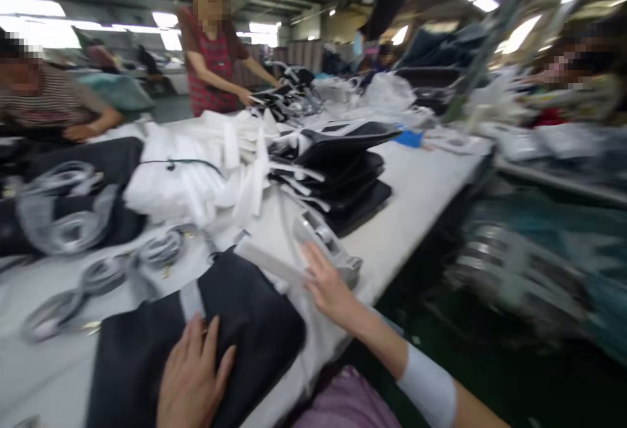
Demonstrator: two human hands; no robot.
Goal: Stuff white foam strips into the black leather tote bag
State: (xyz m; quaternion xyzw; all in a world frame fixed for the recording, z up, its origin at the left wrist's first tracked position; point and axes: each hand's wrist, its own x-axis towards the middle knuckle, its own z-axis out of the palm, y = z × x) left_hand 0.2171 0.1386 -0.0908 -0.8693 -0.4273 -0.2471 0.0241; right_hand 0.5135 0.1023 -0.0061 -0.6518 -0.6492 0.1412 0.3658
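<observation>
A black bag or fabric panel (255, 323) with a short grey strap (189, 300) lies on the table in front of me. My left hand (193, 372) rests palm down on it, fingers spread beside the strap's lower end. Past the bag's right corner, my right hand (328, 284) has its fingers on the end of a flat white strip (269, 258), which runs left over the bag's top edge. Motion blur softens these fingers. Just beyond them sits a grey and white object (318, 232), too blurred to name.
Coiled grey straps (105, 271) lie to the left. A tied white bundle (176, 173) and stacked black pieces (343, 186) stand farther back. A co-worker in a red checked apron (210, 62) works across the table; another person's hand (81, 132) is at far left. The table edge (416, 245) runs right.
</observation>
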